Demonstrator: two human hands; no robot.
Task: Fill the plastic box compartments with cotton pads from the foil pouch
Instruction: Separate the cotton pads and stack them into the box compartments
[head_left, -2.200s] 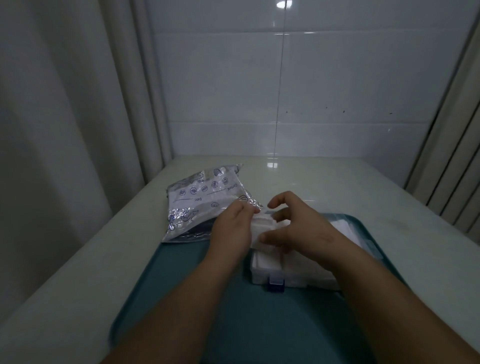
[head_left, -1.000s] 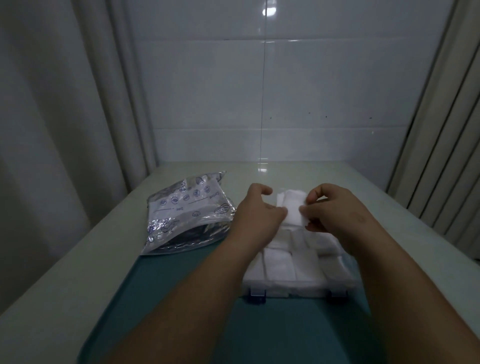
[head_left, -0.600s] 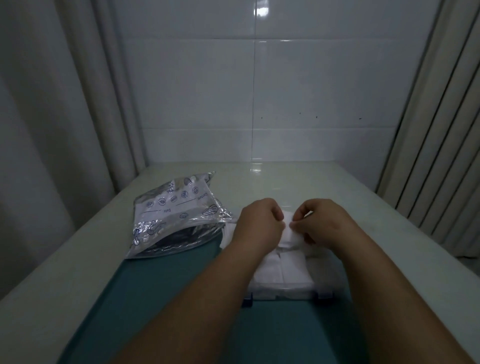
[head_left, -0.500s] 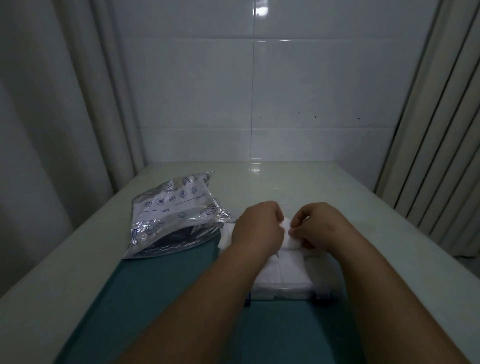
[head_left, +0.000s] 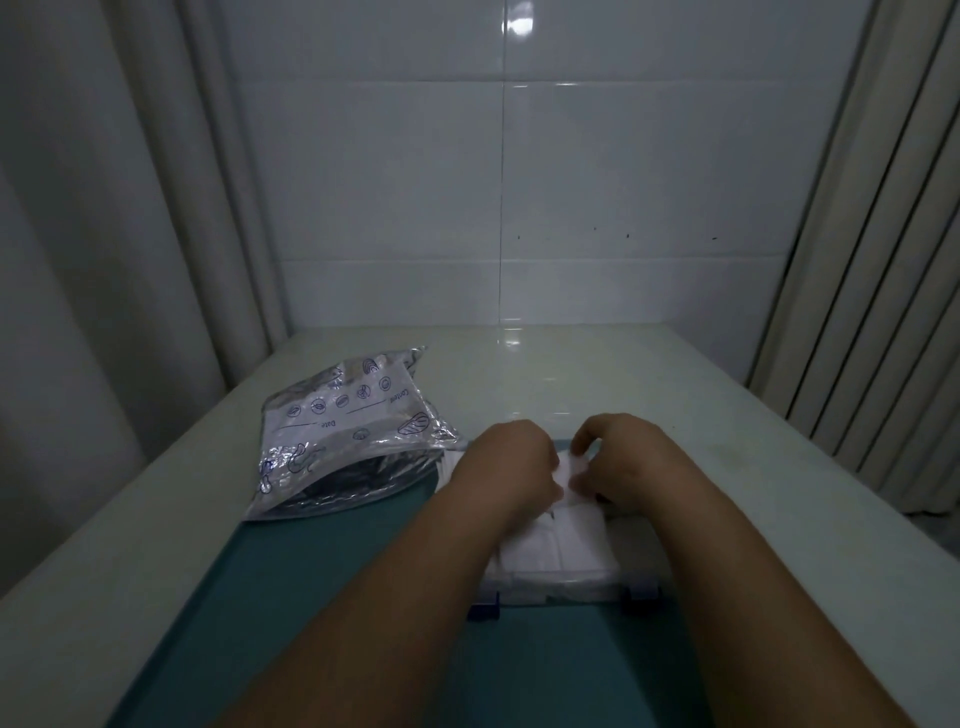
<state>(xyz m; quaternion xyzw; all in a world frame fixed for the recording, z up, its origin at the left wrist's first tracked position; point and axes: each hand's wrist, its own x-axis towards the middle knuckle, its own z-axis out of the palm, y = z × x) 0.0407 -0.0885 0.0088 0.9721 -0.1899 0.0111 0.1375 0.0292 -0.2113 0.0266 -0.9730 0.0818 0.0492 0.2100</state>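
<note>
A clear plastic box (head_left: 558, 592) with blue latches stands on a teal tray (head_left: 322, 587), its near compartments packed with white cotton pads (head_left: 561, 545). Over its far side my left hand (head_left: 511, 470) and my right hand (head_left: 623, 465) meet, both pinching one white cotton pad (head_left: 569, 467) low over the box. Which compartment lies under it is hidden by my hands. The silver foil pouch (head_left: 345, 431) lies open to the left, its mouth towards the tray.
The tray sits on a pale countertop (head_left: 753, 467) that ends at a white tiled wall. Curtains hang at the left, and vertical blinds (head_left: 872, 260) stand at the right, close to the counter's edge.
Both hands have come down from a raised position, bringing the pad they pinch to the far side of the box. The pouch has not moved.
</note>
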